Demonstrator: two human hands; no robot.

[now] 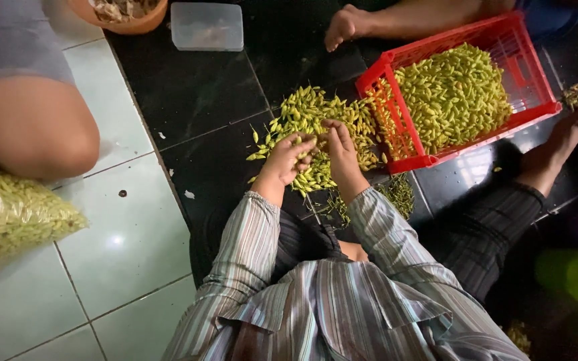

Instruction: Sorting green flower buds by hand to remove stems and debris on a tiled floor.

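The floor fills the frame, pale tiles at left and black tiles at right. A red crate sits tilted in the upper right, heaped with yellow-green chillies. A clear bag of the same chillies lies at the left edge, below another person's knee. A loose pile of chillies lies on the black tiles at centre, touching the crate's near corner. A clear box and an orange bowl stand at the top; a green cup is at lower right. Another person's foot rests above the pile. The left hand curls over the pile, fingers pinching chillies; the right hand is just beside it, fingers bent, pinching one chilli.
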